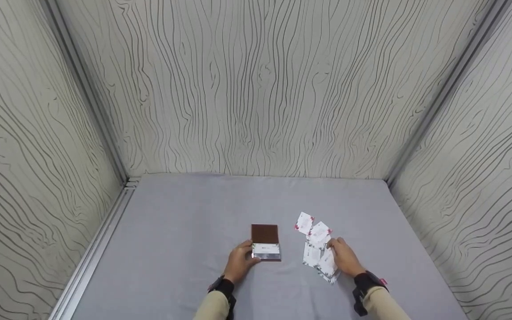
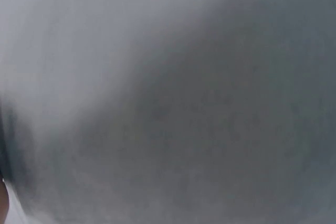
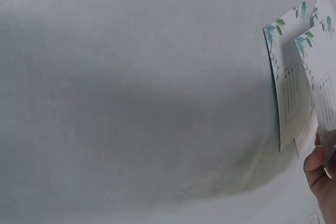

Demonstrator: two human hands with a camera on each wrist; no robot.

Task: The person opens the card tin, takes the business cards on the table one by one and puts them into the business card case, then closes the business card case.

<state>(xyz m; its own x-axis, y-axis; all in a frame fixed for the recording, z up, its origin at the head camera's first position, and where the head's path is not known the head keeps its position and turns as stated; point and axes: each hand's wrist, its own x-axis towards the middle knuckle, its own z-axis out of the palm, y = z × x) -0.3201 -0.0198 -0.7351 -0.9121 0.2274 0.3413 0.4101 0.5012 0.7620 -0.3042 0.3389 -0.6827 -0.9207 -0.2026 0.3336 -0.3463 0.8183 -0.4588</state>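
A brown card holder (image 1: 265,233) lies unfolded on the grey cloth, a white card (image 1: 266,248) showing in its lower half. My left hand (image 1: 238,262) grips its lower left side, thumb at the bottom edge and fingers at the left. In the left wrist view only a sliver of skin shows at the edge. To the right, my right hand (image 1: 347,258) pinches a white card with a green leaf print (image 3: 319,66) by one end, above other leaf-printed cards (image 3: 289,77). Two cards with red flower corners (image 1: 304,223) lie at the top of this loose group.
Grey cloth (image 1: 185,222) covers the table. Pale panels with dark wavy lines (image 1: 256,89) stand behind and on both sides. A metal rail (image 1: 96,253) runs along the left table edge.
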